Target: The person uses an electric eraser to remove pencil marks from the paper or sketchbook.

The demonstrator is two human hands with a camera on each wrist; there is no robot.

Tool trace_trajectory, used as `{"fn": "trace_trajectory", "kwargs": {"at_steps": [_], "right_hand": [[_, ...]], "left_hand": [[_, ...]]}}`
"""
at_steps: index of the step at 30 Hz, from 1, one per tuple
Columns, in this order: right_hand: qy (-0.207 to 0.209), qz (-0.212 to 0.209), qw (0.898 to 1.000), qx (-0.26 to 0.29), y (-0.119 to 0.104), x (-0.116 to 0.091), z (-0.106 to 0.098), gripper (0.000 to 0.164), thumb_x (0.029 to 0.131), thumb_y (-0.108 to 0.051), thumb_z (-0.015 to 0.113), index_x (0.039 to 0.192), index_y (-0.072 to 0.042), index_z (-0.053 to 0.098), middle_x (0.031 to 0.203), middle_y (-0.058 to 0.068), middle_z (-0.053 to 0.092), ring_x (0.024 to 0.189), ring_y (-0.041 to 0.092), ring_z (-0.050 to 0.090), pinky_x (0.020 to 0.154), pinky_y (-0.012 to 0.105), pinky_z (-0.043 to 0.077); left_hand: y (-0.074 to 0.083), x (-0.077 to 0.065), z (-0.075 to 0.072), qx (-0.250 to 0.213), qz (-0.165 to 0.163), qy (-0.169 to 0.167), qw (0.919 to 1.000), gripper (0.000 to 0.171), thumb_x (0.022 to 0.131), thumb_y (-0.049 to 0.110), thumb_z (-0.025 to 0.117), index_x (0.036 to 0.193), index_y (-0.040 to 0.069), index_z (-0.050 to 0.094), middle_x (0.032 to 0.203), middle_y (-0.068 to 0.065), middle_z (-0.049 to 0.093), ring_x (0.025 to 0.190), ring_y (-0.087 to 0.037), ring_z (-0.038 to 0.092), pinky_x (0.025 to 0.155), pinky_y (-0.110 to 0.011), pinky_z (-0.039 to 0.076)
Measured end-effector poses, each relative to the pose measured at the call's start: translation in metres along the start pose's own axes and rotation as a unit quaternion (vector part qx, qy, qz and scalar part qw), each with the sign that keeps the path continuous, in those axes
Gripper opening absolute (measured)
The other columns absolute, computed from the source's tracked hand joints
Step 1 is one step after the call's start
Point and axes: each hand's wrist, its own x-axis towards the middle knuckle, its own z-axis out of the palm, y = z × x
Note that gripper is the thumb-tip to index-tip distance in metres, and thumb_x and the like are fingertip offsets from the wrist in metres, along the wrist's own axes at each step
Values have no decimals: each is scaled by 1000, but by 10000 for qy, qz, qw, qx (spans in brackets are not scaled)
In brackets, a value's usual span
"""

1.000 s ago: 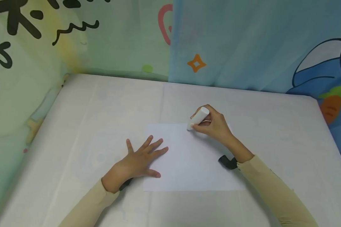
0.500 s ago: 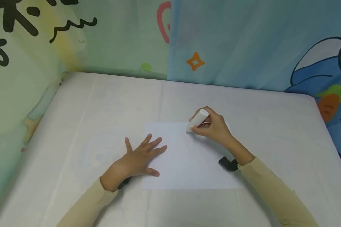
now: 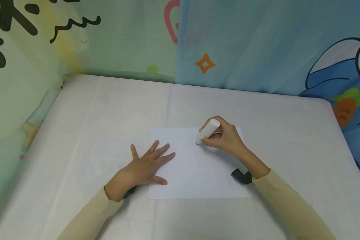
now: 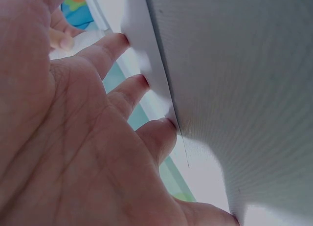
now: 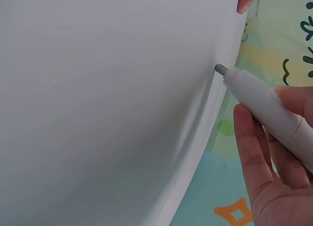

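Note:
A white sheet of paper (image 3: 195,176) lies on the white-covered table. My right hand (image 3: 226,138) pinches a thick white marker (image 3: 209,130) between thumb and fingers, tilted, above the upper middle of the sheet. In the right wrist view the marker (image 5: 264,101) has a grey tip that meets the paper; any line it leaves is too small to make out. Spread flat, my left hand (image 3: 142,170) rests over the sheet's left edge. The left wrist view shows its fingertips (image 4: 161,133) touching the surface around the paper's edge.
The table (image 3: 114,103) ends at a patterned curtain (image 3: 243,43) along the back and left. A dark wrist strap piece (image 3: 241,176) hangs under the right wrist, just over the paper.
The marker in my right hand has moved a little way down the sheet, toward me. My left hand keeps its place on the paper while the whole head view shifts slightly.

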Motion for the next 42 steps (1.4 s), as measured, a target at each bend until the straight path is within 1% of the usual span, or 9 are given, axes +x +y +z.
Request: {"fn": "trace_trajectory", "kwargs": {"at_steps": [9,17,25,33,38,42], "right_hand": [[-19,-86,9999,-77,0,-3,-1,44,73,13,77,110,7,54,105,23,68,85,1,66,75,26,57],[131,-305,9993,-190,3,2,-1,45,72,14,77,110,7,53,103,21,67,84,0,65,74,23,57],[17,-101,9999,-132,-1,0,1,44,73,11,77,110,7,53,104,23,68,85,1,66,75,23,56],[-36,-24,9998,-171,-2,-7,1,43,73,12,77,109,6,53,103,23,68,83,3,67,75,22,56],[-105,-77,9998,-133,-3,-8,1,43,73,12,76,108,6,53,102,23,68,83,5,68,74,22,56],[-26,-165,9995,-258,-2,-6,1,45,73,13,77,110,7,53,103,22,68,85,3,66,75,21,56]], "left_hand": [[0,0,-1,23,-31,-31,10000,85,82,48,72,154,25,32,164,-1,15,151,-31,2,95,-84,-4],[0,0,0,-35,-36,-62,10000,85,83,48,72,154,25,32,164,-1,14,151,-30,1,95,-84,-5],[-2,1,2,-2,-60,-63,10000,85,83,49,72,154,26,31,164,1,13,151,-30,0,95,-84,-5],[-1,0,0,3,-74,-62,10000,87,82,50,73,154,26,31,164,0,13,151,-30,0,95,-84,-5],[-2,0,0,27,-71,-44,10000,86,82,50,73,154,26,31,164,0,14,151,-30,1,95,-84,-5],[-2,0,1,4,-77,-59,10000,87,82,50,72,154,26,31,164,0,13,151,-30,0,95,-84,-6]]}}
